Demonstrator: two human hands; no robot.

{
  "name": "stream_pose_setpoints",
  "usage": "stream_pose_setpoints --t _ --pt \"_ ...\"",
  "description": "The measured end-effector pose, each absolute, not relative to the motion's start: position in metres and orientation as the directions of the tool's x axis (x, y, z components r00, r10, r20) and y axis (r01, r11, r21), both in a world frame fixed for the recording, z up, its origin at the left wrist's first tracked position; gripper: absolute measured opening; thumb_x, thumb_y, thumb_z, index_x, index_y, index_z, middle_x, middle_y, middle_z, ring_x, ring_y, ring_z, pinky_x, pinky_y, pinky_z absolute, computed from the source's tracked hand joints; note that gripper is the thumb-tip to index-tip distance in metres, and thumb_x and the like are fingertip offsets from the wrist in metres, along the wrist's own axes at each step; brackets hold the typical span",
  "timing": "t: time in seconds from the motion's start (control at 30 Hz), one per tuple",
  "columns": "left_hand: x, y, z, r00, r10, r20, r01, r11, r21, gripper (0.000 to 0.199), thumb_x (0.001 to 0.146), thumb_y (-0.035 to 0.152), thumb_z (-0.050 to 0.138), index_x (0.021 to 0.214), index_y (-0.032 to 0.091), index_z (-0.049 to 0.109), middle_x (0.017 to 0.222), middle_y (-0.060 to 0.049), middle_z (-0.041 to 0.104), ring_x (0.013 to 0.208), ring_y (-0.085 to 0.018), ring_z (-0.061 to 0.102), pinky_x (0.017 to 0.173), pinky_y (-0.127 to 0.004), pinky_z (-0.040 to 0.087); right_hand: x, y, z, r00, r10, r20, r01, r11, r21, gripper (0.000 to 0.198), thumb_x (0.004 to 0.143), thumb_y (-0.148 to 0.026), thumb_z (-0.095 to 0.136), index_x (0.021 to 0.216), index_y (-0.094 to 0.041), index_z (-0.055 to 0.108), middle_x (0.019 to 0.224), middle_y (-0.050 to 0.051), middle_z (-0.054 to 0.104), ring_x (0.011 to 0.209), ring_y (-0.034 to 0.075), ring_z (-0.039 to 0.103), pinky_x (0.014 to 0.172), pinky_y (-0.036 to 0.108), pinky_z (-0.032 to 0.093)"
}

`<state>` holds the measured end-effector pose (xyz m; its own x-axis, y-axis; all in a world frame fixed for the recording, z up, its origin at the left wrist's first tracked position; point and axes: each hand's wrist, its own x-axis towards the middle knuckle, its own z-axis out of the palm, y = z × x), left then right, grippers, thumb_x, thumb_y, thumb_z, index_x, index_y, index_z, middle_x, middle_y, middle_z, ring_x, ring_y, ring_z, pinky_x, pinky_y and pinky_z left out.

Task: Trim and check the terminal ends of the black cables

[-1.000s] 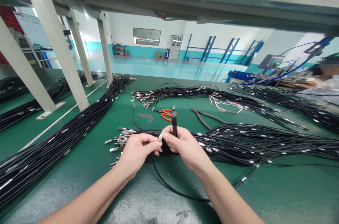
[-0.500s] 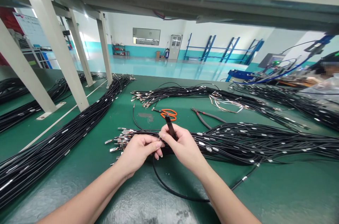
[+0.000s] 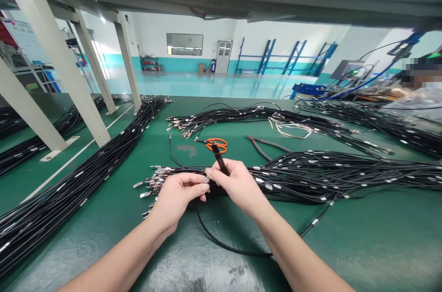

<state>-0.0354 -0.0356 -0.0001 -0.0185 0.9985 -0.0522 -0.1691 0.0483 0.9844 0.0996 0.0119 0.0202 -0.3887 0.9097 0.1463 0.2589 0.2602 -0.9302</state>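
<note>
My left hand (image 3: 177,195) is closed in a pinch on the end of a black cable (image 3: 226,247), whose loop hangs below my fingers and runs right under my forearm. A small shiny bit of the cable end shows between my fingertips. My right hand (image 3: 240,186) is closed around black tweezers (image 3: 218,158), their flat back end pointing up; the tips are hidden at the cable end. Both hands nearly touch. Behind them lies a bundle of black cables (image 3: 304,174) with white labels and metal terminals (image 3: 152,186) at its left end.
Orange-handled scissors (image 3: 217,145) and grey-handled pliers (image 3: 267,147) lie beyond my hands on the green table (image 3: 113,218). More cable bundles (image 3: 110,167) stretch to the left and back. Pale frame legs (image 3: 79,80) stand at the left. Another person (image 3: 419,84) is at the far right.
The whole view has shifted slightly, so things sit a little further left and up. My hands keep their hold on the cable and the tweezers, with hardly any movement between them.
</note>
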Motion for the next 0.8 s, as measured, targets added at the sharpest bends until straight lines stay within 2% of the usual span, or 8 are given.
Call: stream_pose_setpoints --t 0.27,0.4,0.5,0.6,0.8 --pt "-0.0374 -0.0363 -0.0017 0.032 0.997 -0.071 -0.230 0.077 0.970 0.006 0.066 0.015 0.065 0.069 0.011 0.064 0.059 -0.001 0.058 0.058 -0.009 0.049 0.061 -0.022 0.038 0.0982 0.0127 0.0166 -0.420 0.905 0.064 0.098 0.115 -0.988 0.025 0.071 -0.028 0.055 0.054 -0.017 0.040 0.046 -0.008 0.033 0.043 0.006 0.025 0.047 0.022 0.024" --pt "-0.0379 -0.0363 -0.0013 0.065 0.994 -0.088 -0.291 0.103 0.951 0.007 0.066 0.016 0.066 0.067 0.010 0.063 0.059 0.000 0.056 0.058 -0.008 0.048 0.059 -0.020 0.037 0.0981 0.0118 0.0172 -0.412 0.908 0.077 0.108 0.133 -0.985 0.024 0.071 -0.028 0.057 0.056 -0.017 0.041 0.048 -0.007 0.035 0.045 0.006 0.028 0.047 0.022 0.024" --pt "-0.0376 -0.0366 -0.0011 0.065 0.992 -0.111 -0.328 0.127 0.936 0.010 0.065 0.017 0.067 0.072 0.011 0.063 0.061 0.000 0.057 0.057 -0.007 0.049 0.058 -0.020 0.037 0.0988 0.0113 0.0180 -0.392 0.913 0.109 0.128 0.172 -0.977 0.023 0.071 -0.028 0.057 0.057 -0.017 0.043 0.050 -0.007 0.037 0.047 0.007 0.030 0.048 0.022 0.025" --pt "-0.0368 -0.0369 -0.0007 0.045 0.990 -0.134 -0.300 0.142 0.943 0.016 0.063 0.016 0.068 0.077 0.012 0.062 0.060 0.000 0.058 0.056 -0.008 0.050 0.057 -0.020 0.037 0.0998 0.0111 0.0196 -0.362 0.922 0.135 0.136 0.195 -0.971 0.022 0.071 -0.029 0.057 0.058 -0.017 0.043 0.051 -0.007 0.037 0.047 0.007 0.030 0.048 0.022 0.025" --pt "-0.0361 -0.0371 0.0001 0.017 0.997 -0.070 -0.229 0.072 0.971 0.008 0.066 0.017 0.065 0.070 0.010 0.063 0.058 0.000 0.056 0.055 -0.008 0.048 0.057 -0.020 0.037 0.1012 0.0110 0.0228 -0.369 0.918 0.147 0.146 0.213 -0.966 0.023 0.071 -0.029 0.056 0.057 -0.017 0.042 0.051 -0.007 0.035 0.048 0.007 0.028 0.049 0.022 0.024"
